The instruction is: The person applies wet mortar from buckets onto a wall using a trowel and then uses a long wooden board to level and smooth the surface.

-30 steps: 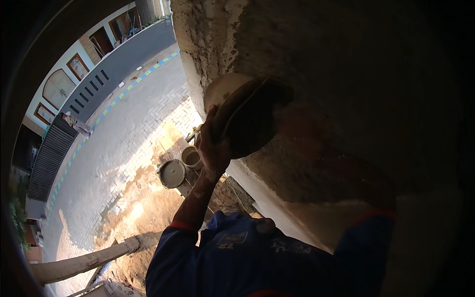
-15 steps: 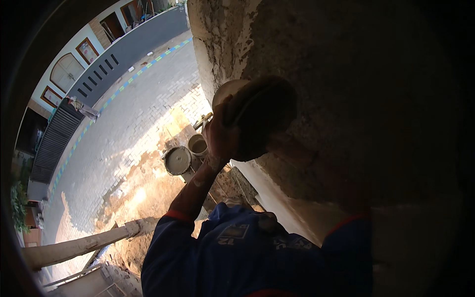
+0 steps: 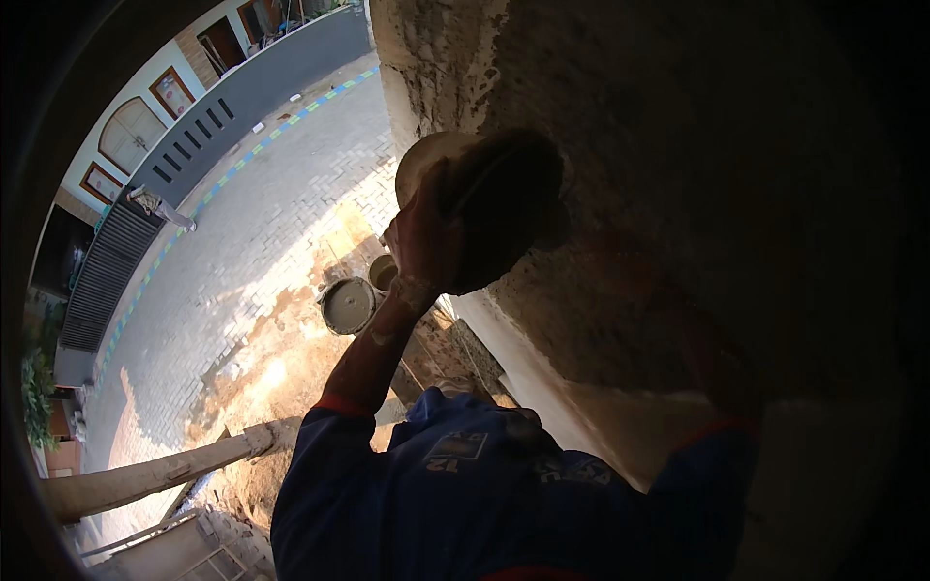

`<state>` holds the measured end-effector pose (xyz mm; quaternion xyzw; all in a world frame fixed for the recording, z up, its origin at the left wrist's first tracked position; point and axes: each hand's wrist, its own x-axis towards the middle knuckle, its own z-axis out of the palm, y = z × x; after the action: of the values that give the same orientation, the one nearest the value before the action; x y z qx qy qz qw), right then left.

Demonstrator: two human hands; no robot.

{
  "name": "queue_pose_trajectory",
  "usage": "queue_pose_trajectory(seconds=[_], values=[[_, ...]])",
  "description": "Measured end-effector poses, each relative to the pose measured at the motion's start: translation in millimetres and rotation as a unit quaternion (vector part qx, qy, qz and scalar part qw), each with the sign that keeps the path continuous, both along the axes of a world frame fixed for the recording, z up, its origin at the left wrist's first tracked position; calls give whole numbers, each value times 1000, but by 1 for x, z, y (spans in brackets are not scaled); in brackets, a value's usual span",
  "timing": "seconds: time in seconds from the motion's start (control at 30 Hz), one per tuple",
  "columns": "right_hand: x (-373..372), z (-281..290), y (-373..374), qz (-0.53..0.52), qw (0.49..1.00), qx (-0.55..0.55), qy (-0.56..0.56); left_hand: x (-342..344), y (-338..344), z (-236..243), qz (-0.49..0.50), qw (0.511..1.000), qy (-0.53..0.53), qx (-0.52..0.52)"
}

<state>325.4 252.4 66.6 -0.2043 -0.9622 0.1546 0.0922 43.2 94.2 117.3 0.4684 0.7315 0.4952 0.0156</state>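
Head view, left hand (image 3: 423,242) grip clamped on round float (image 3: 484,208) against plastered wall (image 3: 630,126), right hand lost in shadow.

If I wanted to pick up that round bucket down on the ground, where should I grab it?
Grab the round bucket by its top rim, coming straight down from above. Its open mouth faces up and it looks filled with grey mix, so keep it level. No handle shows from here. Come from the paved side, since a smaller bucket sits close on the wall side.
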Motion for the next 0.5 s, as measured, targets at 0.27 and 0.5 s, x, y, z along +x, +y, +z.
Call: queue_pose_trajectory(seconds=[0.27, 0.5], values=[[-77, -13, -54, 93, 968, -233, -26, -13, -10, -12, 35, 998, -21, -47], [-71, 13, -101, -138, 799, -586, -6, -28, 16, -22, 90, 982, -78, -144]])
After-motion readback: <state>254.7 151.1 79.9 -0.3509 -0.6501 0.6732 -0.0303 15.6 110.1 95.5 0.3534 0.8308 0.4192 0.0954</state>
